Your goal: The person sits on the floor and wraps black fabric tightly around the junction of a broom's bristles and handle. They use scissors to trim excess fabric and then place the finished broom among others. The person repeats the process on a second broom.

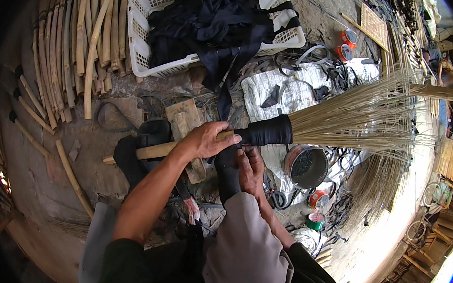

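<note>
Left-hand grip [207, 141] clasped on pale wooden handle of long straw broom [348, 120], beside its black-wrapped neck; right-hand grip [251, 168] just below, hold unclear. Broom crosswise before person, bristles rightward, near white perforated plastic basket [171, 69].

Broom [267, 132], lying crosswise at mid-view, roughly level, bristle end to the right and slightly farther out. Handle [148, 151]: pale, smooth stick, bare, its free end at left, nearer the lower edge. Binding [272, 130]: black strip wound in a thick, snug collar, narrower toward the handle. Bristles [349, 118]: thin, straw-coloured, long, fanning wide from the collar, tips uneven.
</note>
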`<state>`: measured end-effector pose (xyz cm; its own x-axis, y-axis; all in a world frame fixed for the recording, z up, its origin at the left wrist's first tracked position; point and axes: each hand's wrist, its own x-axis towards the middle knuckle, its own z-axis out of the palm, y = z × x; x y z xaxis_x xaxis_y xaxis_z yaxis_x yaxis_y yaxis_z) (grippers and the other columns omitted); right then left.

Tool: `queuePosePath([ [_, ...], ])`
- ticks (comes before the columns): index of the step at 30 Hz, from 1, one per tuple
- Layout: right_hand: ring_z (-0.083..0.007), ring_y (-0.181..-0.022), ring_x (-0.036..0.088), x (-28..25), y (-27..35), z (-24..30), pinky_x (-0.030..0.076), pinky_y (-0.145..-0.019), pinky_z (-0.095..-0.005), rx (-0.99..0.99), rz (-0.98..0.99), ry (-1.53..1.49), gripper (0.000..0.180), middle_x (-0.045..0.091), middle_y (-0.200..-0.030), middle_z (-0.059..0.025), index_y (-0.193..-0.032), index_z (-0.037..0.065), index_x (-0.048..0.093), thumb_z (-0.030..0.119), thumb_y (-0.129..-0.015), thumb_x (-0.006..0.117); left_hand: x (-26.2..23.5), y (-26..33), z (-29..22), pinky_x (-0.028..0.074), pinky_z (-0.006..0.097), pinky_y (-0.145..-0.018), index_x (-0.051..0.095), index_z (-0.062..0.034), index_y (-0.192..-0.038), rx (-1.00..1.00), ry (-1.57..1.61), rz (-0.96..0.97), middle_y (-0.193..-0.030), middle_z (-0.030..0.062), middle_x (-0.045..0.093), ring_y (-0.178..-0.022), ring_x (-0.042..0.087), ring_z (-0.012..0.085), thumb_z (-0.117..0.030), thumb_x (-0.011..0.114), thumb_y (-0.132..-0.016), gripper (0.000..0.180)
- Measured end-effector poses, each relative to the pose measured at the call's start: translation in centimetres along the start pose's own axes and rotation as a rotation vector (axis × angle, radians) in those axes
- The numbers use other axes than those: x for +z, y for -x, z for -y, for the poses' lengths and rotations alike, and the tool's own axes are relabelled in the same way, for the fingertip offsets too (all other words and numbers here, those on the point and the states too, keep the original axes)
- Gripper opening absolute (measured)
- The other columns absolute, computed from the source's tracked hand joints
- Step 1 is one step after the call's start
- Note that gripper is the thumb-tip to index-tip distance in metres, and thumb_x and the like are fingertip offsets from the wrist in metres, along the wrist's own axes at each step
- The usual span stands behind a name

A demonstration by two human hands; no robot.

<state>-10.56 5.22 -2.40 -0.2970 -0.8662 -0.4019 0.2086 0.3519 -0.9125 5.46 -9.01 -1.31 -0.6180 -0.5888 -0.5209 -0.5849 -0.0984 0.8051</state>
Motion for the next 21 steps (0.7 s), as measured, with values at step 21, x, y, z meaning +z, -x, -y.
queuePosePath([
  [21,-0.0075,-0.068,0.056,1.5,0.2,2.8,0.046,-0.061,-0.0270,0.072,-0.102,0.067,0.028,0.063,-0.079,-0.0001,-0.099,0.002,0.066,0.029,-0.105,0.070,-0.4,-0.8,0.2,0.052,0.033,-0.090,0.061,0.0001,-0.126,0.058,0.272,0.118,-0.111,0.0119,0.072,-0.106,0.063,0.0142,-0.053,0.075,-0.093,0.063],
])
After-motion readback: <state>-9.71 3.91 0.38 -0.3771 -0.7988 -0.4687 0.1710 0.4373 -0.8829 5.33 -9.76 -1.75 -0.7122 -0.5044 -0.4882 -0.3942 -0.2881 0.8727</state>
